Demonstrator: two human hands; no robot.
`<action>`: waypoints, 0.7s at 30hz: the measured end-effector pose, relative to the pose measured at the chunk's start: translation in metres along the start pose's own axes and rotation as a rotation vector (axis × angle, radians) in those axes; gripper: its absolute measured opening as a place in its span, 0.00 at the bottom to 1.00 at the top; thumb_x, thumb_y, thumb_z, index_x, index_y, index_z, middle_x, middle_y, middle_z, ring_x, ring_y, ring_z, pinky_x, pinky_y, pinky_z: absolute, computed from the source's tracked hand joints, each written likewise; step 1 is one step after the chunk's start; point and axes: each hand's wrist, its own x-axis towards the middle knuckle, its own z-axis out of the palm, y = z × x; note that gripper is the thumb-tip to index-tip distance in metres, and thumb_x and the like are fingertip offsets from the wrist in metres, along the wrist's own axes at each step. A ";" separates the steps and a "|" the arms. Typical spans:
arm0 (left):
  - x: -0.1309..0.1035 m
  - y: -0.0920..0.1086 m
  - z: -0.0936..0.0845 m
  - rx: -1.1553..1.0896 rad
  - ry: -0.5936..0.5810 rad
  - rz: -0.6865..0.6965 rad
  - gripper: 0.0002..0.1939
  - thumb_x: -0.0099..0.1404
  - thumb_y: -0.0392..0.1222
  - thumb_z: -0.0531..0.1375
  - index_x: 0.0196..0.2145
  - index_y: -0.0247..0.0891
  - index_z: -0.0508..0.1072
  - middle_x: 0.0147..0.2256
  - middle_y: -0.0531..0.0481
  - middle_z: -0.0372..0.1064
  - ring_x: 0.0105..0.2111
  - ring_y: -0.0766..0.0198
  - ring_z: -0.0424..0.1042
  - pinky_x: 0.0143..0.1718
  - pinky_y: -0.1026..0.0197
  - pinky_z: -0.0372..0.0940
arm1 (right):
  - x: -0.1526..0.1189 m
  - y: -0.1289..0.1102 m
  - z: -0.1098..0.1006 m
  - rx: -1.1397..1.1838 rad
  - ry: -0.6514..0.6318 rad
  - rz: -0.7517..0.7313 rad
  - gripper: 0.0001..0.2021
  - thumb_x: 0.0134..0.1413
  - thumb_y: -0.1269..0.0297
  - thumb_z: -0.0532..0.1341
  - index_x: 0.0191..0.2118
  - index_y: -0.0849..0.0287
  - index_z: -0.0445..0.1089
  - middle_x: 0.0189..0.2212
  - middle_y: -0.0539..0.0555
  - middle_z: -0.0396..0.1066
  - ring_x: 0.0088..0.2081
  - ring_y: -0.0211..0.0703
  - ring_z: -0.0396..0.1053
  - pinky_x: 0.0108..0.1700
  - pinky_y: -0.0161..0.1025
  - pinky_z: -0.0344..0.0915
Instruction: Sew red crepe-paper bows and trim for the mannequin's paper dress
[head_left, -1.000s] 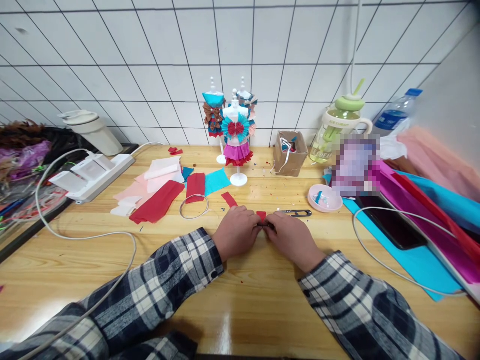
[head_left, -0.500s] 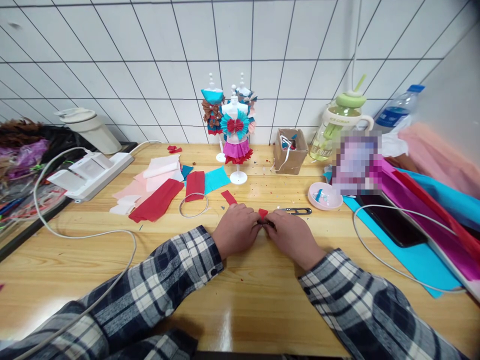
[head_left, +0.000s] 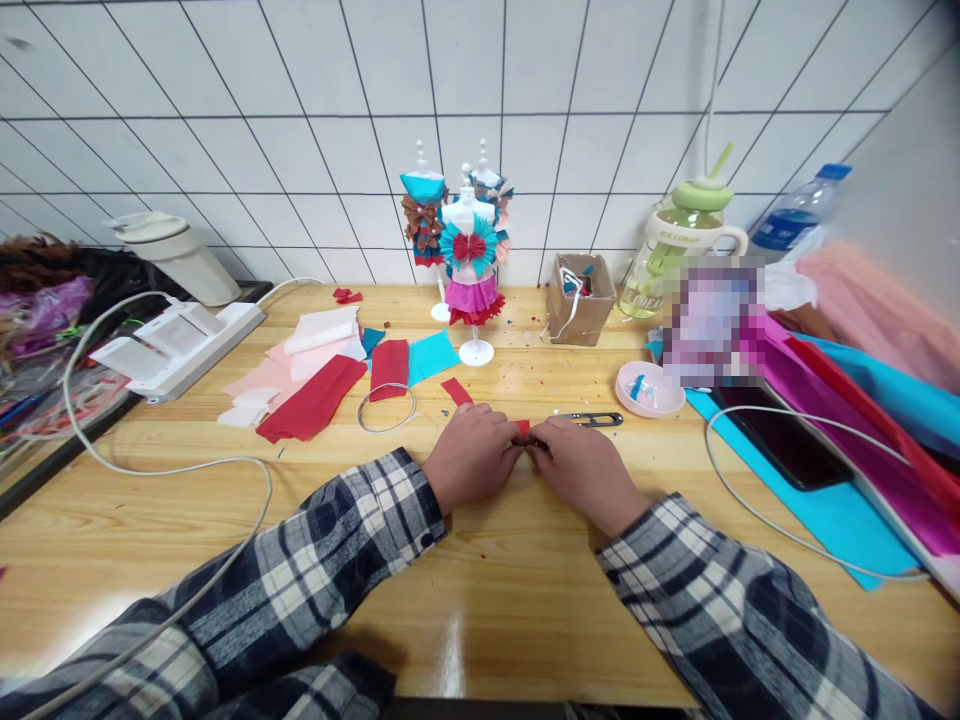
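Between my hands is a small piece of red crepe paper [head_left: 523, 427], mostly hidden by the fingers. My left hand [head_left: 474, 455] pinches its left side, and my right hand [head_left: 581, 465] pinches the right; the fingertips nearly meet. Just beyond my left hand lies a narrow red strip [head_left: 456, 391]. Past my right hand are black thread snips [head_left: 592, 419] on the table. A wire ring [head_left: 386, 408] rests partly over a red paper rectangle [head_left: 390, 370], left of the hands.
Small mannequins in paper dresses [head_left: 471, 250] stand at the back, near a cardboard box [head_left: 581, 300]. A pink dish [head_left: 651, 390], dark phone [head_left: 787, 440] and coloured sheets [head_left: 840, 540] lie right. Left are a red sheet [head_left: 315, 400], power strip [head_left: 180, 350] and white cable [head_left: 266, 490].
The red piece between my fingers has tilted or folded down, so less of it shows above the fingertips. Both hands stay in nearly the same place.
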 end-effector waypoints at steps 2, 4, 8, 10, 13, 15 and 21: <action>0.000 0.000 0.000 0.001 0.004 -0.006 0.09 0.64 0.43 0.56 0.33 0.38 0.74 0.32 0.47 0.73 0.35 0.57 0.68 0.37 0.55 0.59 | 0.000 0.000 0.000 -0.001 0.008 -0.005 0.09 0.62 0.61 0.52 0.37 0.55 0.69 0.35 0.51 0.71 0.36 0.40 0.69 0.31 0.36 0.53; 0.000 0.001 0.000 -0.002 0.004 -0.010 0.09 0.64 0.43 0.56 0.34 0.38 0.74 0.32 0.47 0.73 0.35 0.57 0.68 0.38 0.54 0.59 | 0.000 -0.001 0.000 0.002 0.014 -0.010 0.10 0.63 0.62 0.52 0.37 0.55 0.69 0.35 0.51 0.71 0.36 0.40 0.68 0.30 0.36 0.52; 0.000 0.001 0.000 -0.006 -0.008 -0.010 0.10 0.64 0.42 0.55 0.34 0.37 0.75 0.32 0.46 0.73 0.36 0.57 0.68 0.39 0.54 0.58 | 0.000 -0.001 0.001 0.006 0.016 -0.001 0.08 0.62 0.62 0.53 0.37 0.55 0.68 0.35 0.50 0.70 0.35 0.40 0.68 0.29 0.36 0.52; 0.000 0.001 0.000 -0.003 -0.007 -0.008 0.10 0.65 0.42 0.55 0.33 0.38 0.75 0.31 0.46 0.73 0.35 0.57 0.68 0.39 0.54 0.58 | 0.000 -0.001 0.001 0.012 0.015 -0.001 0.08 0.62 0.62 0.53 0.37 0.55 0.68 0.35 0.51 0.70 0.36 0.40 0.68 0.30 0.36 0.53; 0.000 0.001 -0.001 0.011 -0.002 0.000 0.09 0.64 0.42 0.55 0.33 0.38 0.75 0.31 0.47 0.73 0.35 0.57 0.68 0.37 0.54 0.57 | 0.000 0.000 0.002 0.019 0.021 -0.006 0.09 0.63 0.61 0.52 0.38 0.55 0.69 0.36 0.51 0.70 0.37 0.39 0.68 0.31 0.36 0.54; 0.000 0.001 -0.001 0.014 0.002 0.004 0.09 0.64 0.42 0.55 0.34 0.39 0.75 0.30 0.47 0.72 0.34 0.57 0.67 0.37 0.54 0.57 | 0.000 0.001 0.002 0.015 0.023 -0.007 0.10 0.63 0.61 0.52 0.39 0.55 0.70 0.36 0.51 0.71 0.37 0.39 0.68 0.31 0.36 0.54; 0.000 0.001 -0.001 -0.001 0.005 -0.007 0.10 0.65 0.43 0.55 0.33 0.38 0.75 0.30 0.47 0.72 0.34 0.57 0.67 0.37 0.55 0.56 | 0.000 0.001 0.002 0.001 0.010 0.000 0.10 0.63 0.61 0.52 0.38 0.55 0.70 0.35 0.51 0.71 0.35 0.40 0.68 0.30 0.36 0.52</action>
